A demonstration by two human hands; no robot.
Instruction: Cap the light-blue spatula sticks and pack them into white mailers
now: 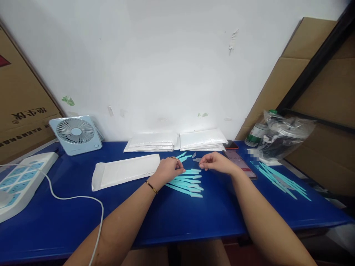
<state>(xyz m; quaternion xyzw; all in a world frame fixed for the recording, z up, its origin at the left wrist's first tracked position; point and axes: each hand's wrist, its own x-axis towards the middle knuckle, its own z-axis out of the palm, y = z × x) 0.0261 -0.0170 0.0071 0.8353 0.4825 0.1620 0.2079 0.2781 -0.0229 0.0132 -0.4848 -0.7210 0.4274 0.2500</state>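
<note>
Light fingertip pressure should suit the slim turquoise sticks (188, 180), mid-worktop (194, 218), so that neighbours don't slide. The left hand (169, 168) lies over them, the right hand (215, 162) just right of it; each has thumb and fingers close together, but whether either grip pinches anything, I cannot tell. Counted: two far packet stacks (151, 142), one flat packet (129, 171) at left, one fan (74, 135); overlapping sticks prevent an exact count.

Two packet stacks (151, 143) mid-frame, back of table (216, 214), before wall (177, 74). Lone packet (127, 172) left of centre. Power strip (26, 181) lower left, fan (76, 132) behind. Tools (185, 181) just below centre; second bunch (283, 181) right, before bottle (254, 136).
</note>
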